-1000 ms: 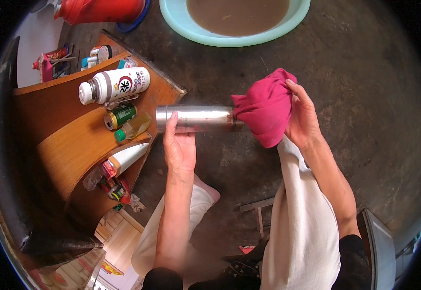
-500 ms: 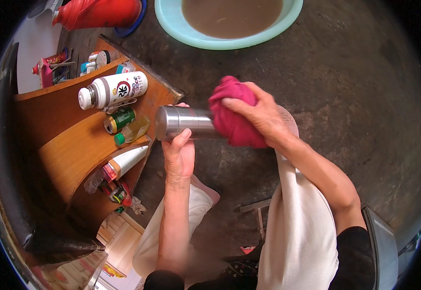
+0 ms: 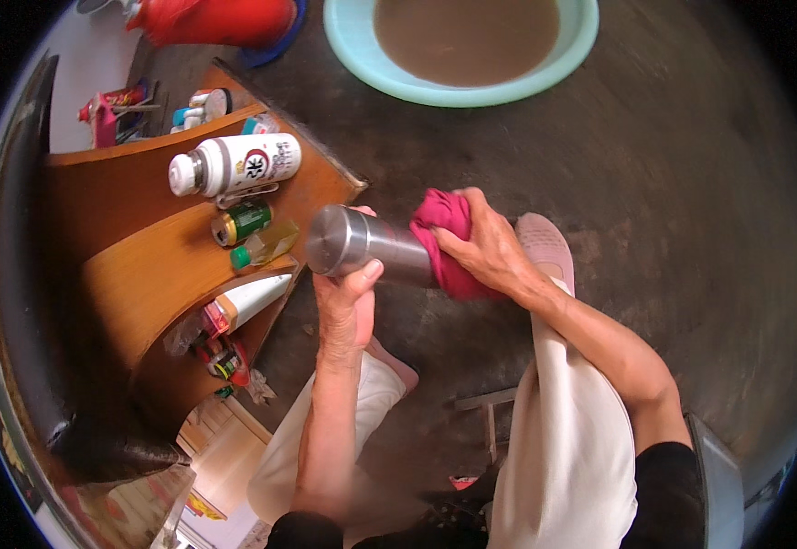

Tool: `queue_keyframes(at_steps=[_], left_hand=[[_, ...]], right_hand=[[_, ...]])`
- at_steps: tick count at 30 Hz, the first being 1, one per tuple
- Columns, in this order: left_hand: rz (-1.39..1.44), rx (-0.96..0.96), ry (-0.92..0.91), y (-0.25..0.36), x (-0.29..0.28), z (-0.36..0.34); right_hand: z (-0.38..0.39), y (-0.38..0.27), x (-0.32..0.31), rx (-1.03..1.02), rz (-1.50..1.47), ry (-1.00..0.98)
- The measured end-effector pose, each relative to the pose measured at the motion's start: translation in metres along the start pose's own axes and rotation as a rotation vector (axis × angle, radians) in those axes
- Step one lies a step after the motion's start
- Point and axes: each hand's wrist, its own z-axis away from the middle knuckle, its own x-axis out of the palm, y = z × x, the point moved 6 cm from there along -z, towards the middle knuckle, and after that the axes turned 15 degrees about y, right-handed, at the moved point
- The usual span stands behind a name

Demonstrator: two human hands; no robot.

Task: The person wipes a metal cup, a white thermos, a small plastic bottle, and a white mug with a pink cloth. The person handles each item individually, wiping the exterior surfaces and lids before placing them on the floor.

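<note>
A brushed-steel thermos cup [image 3: 391, 250] lies nearly sideways in the air over my lap, its capped end to the left and its other end dipping slightly to the right. My left hand [image 3: 348, 297] wraps round it near the cap, thumb on the near side. At the other end, my right hand [image 3: 492, 245] grips a bunched magenta cloth [image 3: 444, 216] pressed against the steel. The cloth covers that end of the cup, so its tip is hidden.
A pale green basin [image 3: 471, 94] of murky brown water stands on the dark floor ahead. To the left, a wooden shelf unit [image 3: 142, 265] carries a white thermos bottle [image 3: 252, 163], a green can [image 3: 245, 220] and a green-capped bottle [image 3: 270, 242]. A red thermos flask [image 3: 220, 20] stands beyond.
The cloth in my right hand has slid down round the cup's right end. The cup tilts more, its right end lower. The whole view has shifted slightly.
</note>
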Motion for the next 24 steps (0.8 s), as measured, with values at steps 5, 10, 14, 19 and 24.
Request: queue_keyframes(at_steps=[5,10,14,19,24], left_hand=[[-0.024,0.063,0.096,-0.005,-0.024,0.000],[-0.063,0.089,0.273,-0.039,-0.041,-0.009],[-0.039,0.173,0.382,-0.056,-0.031,-0.031],[-0.063,0.265,0.446,-0.067,-0.008,-0.056],[-0.147,0.343,0.482,-0.083,-0.003,-0.064]], right_hand=[[0.001,0.023,-0.014,0.155,-0.002,-0.001],[-0.007,0.024,-0.026,0.332,-0.240,0.105],[-0.010,0.028,-0.033,0.365,-0.270,0.165],[-0.009,0.030,-0.040,0.431,-0.370,0.185],[-0.010,0.027,-0.038,0.422,-0.340,0.165]])
